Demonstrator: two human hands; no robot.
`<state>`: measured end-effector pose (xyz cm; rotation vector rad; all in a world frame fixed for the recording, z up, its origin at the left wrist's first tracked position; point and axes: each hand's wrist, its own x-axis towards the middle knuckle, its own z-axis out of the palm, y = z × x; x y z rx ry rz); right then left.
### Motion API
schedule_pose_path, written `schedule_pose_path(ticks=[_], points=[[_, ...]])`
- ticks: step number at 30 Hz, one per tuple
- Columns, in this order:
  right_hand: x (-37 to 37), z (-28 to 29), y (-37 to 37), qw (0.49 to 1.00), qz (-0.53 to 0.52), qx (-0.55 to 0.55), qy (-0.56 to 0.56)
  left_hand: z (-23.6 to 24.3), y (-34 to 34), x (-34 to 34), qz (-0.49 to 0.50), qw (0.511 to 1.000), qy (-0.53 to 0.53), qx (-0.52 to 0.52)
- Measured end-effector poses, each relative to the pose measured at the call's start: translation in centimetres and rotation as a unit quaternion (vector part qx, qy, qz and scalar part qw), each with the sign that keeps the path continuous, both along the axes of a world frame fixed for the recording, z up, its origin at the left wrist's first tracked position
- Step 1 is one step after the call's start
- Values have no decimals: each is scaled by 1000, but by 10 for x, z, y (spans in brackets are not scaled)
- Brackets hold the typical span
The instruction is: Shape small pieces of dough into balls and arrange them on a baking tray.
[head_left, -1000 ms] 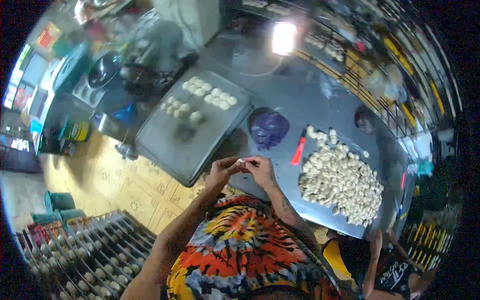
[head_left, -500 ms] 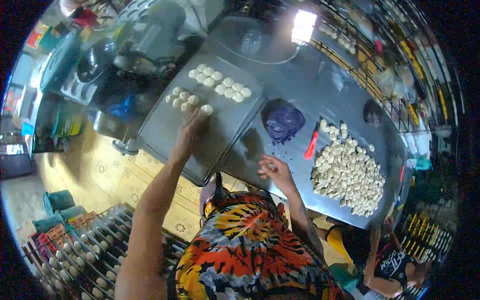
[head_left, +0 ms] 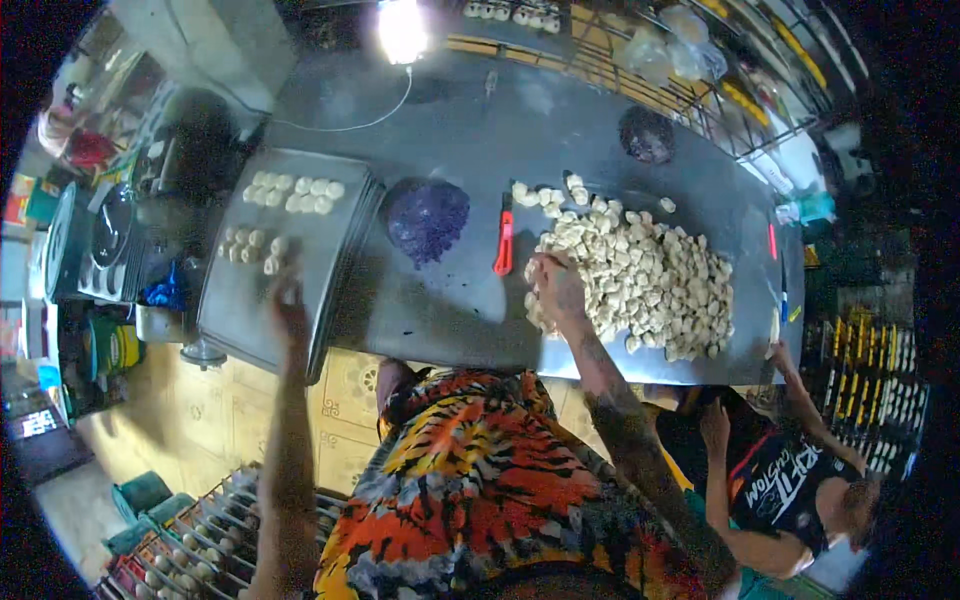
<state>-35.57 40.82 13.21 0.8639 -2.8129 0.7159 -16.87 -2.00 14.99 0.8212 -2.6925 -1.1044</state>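
At the edge of the pile of pale dough pieces [head_left: 640,280], my right hand [head_left: 555,285] has its fingers closed round a piece. My left hand [head_left: 290,300], blurred, is over the metal tray [head_left: 260,315] just below rows of round white dough balls [head_left: 300,195]; whether its fingers are closed is unclear. Between the tray and the pile are a purple crumbly mound [head_left: 425,220] and a red box cutter [head_left: 504,240].
A co-worker [head_left: 780,480] is at the lower right beside the steel table [head_left: 480,140]. A rack of dough balls [head_left: 200,540] stands lower left, metal racks [head_left: 750,100] line the back, a lamp [head_left: 400,30] glows, and pots [head_left: 110,230] crowd the left.
My hands were together pinching a small piece, then parted, the left reaching onto the tray. Now my left has drawn slightly back and my right has moved onto the pile. The view has turned.
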Motion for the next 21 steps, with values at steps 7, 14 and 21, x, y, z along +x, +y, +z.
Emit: schedule_pose_path(ticks=[7,14,21], points=[[2,12,-55,926,11,-185,-329,-19,152,-40,-49,902,77,421],[31,-20,-150,944,-34,-198,-260,-23,93,-38,-62,884,105,451],[29,-49,-190,994,-89,-48,43,-24,18,16,3,891,31,453]])
